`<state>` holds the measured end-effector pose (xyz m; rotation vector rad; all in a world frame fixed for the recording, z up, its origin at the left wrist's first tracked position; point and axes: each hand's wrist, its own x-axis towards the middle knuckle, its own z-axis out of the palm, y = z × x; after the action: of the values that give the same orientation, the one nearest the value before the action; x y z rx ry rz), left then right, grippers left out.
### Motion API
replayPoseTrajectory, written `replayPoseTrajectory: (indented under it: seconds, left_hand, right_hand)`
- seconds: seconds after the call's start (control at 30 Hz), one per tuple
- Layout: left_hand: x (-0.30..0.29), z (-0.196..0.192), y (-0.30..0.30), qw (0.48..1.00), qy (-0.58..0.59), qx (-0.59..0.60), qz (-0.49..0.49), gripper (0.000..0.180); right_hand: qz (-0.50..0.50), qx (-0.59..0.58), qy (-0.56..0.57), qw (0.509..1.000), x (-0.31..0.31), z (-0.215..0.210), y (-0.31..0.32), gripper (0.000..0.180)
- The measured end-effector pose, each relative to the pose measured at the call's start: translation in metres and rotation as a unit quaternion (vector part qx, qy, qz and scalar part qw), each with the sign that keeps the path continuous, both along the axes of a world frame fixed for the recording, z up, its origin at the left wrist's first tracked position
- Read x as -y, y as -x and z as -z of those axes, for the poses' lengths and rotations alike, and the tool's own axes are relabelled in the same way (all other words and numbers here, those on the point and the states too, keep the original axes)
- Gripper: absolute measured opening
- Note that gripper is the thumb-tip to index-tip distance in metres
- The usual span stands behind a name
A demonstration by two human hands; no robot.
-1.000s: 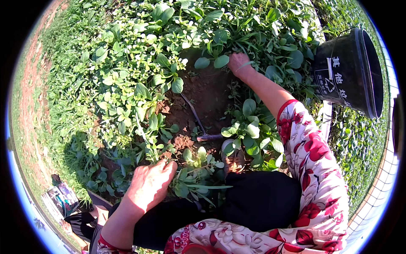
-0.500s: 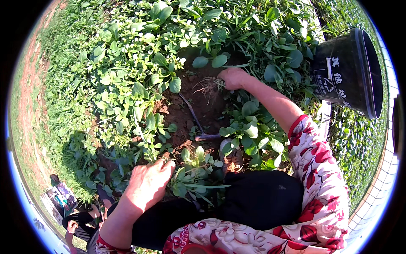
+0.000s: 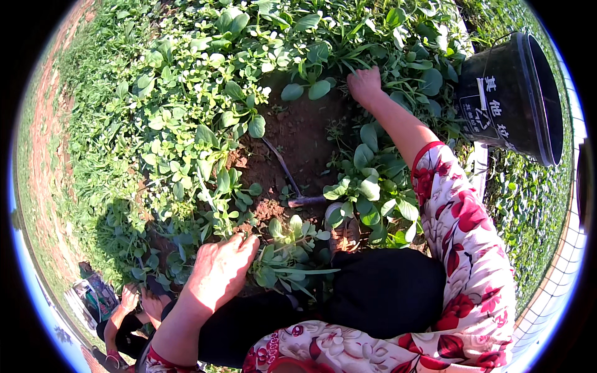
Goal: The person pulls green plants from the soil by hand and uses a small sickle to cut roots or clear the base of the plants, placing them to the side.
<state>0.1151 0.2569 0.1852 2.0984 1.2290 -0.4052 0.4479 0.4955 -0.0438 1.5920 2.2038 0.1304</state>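
My left hand [image 3: 221,267] is closed on a bunch of pulled green weeds [image 3: 280,264], whose leaves and long blades spread to the right over my knees. My right arm reaches forward, and my right hand [image 3: 365,87] is down among grass and leaves at the far right of a bare soil patch [image 3: 305,133]. Foliage partly covers its fingertips, so I cannot see whether they grip anything. A small hand hoe [image 3: 287,171] lies on the soil between my hands, its thin metal part pointing away and its handle [image 3: 306,201] toward my shoe.
Dense low greens [image 3: 180,124] surround the soil patch. Broad-leaved plants [image 3: 373,186] grow beside my right forearm. A black bucket [image 3: 504,99] leans on its side at the right, by a pale border strip [image 3: 479,165]. Another person's hands [image 3: 140,301] show at the lower left.
My right hand has moved away and slightly right, off the soil into the grass. The rooted clump it held no longer shows. My left hand stays nearly still; the other person's hands moved forward.
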Motion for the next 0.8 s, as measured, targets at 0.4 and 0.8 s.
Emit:
replayPoseTrajectory:
  seconds: [0.4,0.8]
  left_hand:
    - [0.000,0.001,-0.004,1.000,0.020,-0.012,0.002,0.025]
    - [0.001,0.002,0.000,1.000,-0.014,0.014,-0.003,0.029]
  right_hand:
    - [0.023,-0.162,0.119,0.979,0.068,-0.009,0.052,0.024]
    - [0.143,-0.016,0.057,0.988,-0.011,-0.010,-0.018,0.022]
